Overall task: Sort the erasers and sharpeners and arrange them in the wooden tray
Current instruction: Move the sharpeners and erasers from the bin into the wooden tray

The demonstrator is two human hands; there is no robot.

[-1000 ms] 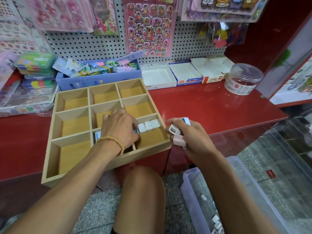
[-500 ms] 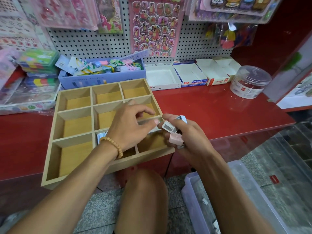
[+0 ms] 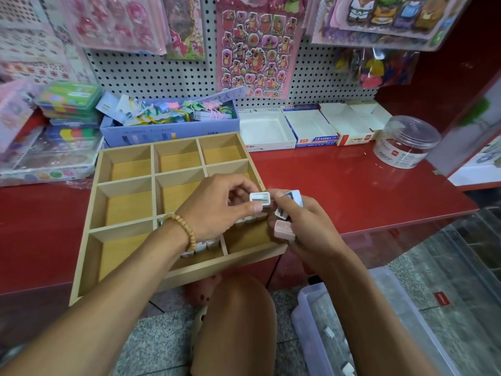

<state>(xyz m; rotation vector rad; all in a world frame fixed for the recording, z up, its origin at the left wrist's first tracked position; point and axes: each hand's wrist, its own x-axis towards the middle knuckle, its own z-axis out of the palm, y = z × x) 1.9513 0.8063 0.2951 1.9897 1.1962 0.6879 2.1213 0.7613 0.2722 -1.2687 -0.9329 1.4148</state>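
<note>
Glossy red counter (image 3: 352, 185) in what looks like a stationery shop, with white pegboard (image 3: 168, 74) behind it covered in hanging sticker sheets, the pink bear sheet (image 3: 254, 55) dead centre. The wooden tray (image 3: 127, 185) sits on the counter with its near edge hanging out past the front, mostly bare compartments. A few small white sharpeners (image 3: 206, 244) are lined up in the near middle compartment, and more peek out in the near right one under the hands.

The left hand (image 3: 217, 210) pinches a white sharpener (image 3: 260, 199) between thumb and fingertips, right above the tray's right side. The right hand (image 3: 306, 226) is curled round a small bunch: a pale blue sharpener (image 3: 292, 198), another white one and a pink one (image 3: 284, 231), touching the left hand's piece.

Along the back of the counter: a lilac box (image 3: 168, 128) full of colourful bits, three open white cartons (image 3: 311, 128) just beside it, and a clear round tub (image 3: 406, 142) further right. Stacked colourful packs sit at far left. Down on the speckled floor there's a clear plastic bin (image 3: 339, 335) with a few loose white pieces in it, next to a bare knee (image 3: 238, 321).
</note>
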